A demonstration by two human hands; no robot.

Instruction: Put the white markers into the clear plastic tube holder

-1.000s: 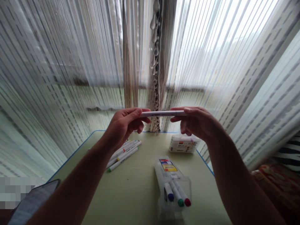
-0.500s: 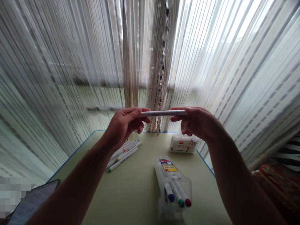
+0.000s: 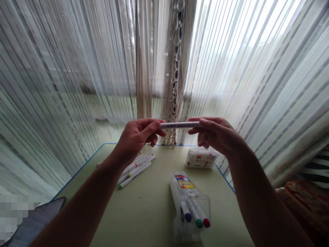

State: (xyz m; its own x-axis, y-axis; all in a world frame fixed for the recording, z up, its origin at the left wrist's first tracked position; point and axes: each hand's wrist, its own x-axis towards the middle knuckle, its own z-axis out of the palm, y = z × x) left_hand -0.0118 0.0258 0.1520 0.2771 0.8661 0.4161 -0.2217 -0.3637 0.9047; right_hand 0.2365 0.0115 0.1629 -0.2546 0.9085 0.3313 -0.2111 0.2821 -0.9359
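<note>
A white marker (image 3: 180,125) is held level in the air above the far part of the table, in front of the curtain. My left hand (image 3: 144,132) pinches its left end between thumb and fingers. At the other end, my right hand (image 3: 213,132) grips it the same way, the thumb lying along the barrel. Both tips are hidden by my fingers. Below and nearer to me lies a clear plastic marker case (image 3: 177,192) with blue, green and red-capped markers (image 3: 191,212) in it. A loose pile of white markers (image 3: 137,169) rests under my left wrist.
A second marker box (image 3: 200,159), white with printed labels, stands at the table's back right. The pale green table (image 3: 144,216) has a blue edge. A string curtain (image 3: 102,68) with a bead strand hangs behind it. At the lower left is a dark-framed screen (image 3: 38,223).
My left thumb has slid slightly right along the marker. My right thumb has shifted a little left and now lies more plainly over the barrel. The marker stays at about the same height.
</note>
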